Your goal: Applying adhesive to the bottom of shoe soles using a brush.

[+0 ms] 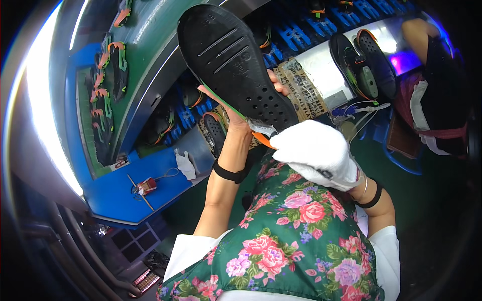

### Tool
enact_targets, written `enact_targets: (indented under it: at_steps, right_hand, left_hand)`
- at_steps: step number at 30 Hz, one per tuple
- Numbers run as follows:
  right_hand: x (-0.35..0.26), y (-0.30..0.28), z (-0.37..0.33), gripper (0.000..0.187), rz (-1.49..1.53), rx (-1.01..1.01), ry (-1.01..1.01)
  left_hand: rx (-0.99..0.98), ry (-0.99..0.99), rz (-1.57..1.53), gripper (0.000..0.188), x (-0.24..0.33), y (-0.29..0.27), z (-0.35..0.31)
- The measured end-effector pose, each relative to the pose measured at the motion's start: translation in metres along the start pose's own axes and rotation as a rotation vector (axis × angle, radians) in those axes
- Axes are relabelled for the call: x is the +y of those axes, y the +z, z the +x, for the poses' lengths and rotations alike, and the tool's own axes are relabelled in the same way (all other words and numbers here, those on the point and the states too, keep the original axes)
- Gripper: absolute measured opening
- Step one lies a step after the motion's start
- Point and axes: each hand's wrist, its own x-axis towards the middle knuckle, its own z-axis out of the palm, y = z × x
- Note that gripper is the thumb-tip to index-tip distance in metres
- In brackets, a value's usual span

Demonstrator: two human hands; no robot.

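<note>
My left hand point(232, 116) grips a large black shoe sole point(236, 65), holding it up and tilted with its broad end toward the upper left. Slots run across that broad end, round holes dot the heel, and a green edge shows along one side. My right hand point(317, 154) is covered in thick white fabric point(311, 145); whether this is a glove or a wrapped cloth I cannot tell. It is closed at the heel, against an orange edge point(262, 140). Its fingers are hidden. A small whitish, see-through patch point(261, 125) lies between hand and sole.
More soles point(362, 65) lie on the metal bench at upper right, near blue racks point(293, 37). Another sole point(213, 131) rests behind my left wrist. Several hang on a green belt point(143, 65). A blue table point(130, 195) bears a white glove point(185, 164). Another person point(437, 90) is at right.
</note>
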Motion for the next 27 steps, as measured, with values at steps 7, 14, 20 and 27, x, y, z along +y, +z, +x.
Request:
enact_targets:
  at_steps: [7, 14, 20, 27]
  right_hand:
    - [0.003, -0.007, -0.002, 0.024, -0.019, 0.021, 0.031]
    - [0.004, -0.017, -0.002, 0.024, 0.057, 0.044, 0.153]
    - [0.01, -0.016, -0.011, 0.022, 0.146, 0.083, 0.252]
    - [0.008, -0.02, -0.013, 0.024, 0.189, 0.021, 0.223]
  left_hand:
    - [-0.046, 0.01, 0.021, 0.126, -0.001, -0.004, 0.012]
    - [0.109, 0.005, 0.196, 0.126, 0.002, -0.005, 0.014]
    - [0.034, -0.032, 0.134, 0.121, -0.001, -0.002, 0.019]
    - [-0.036, -0.094, 0.28, 0.117, 0.005, -0.01, 0.02]
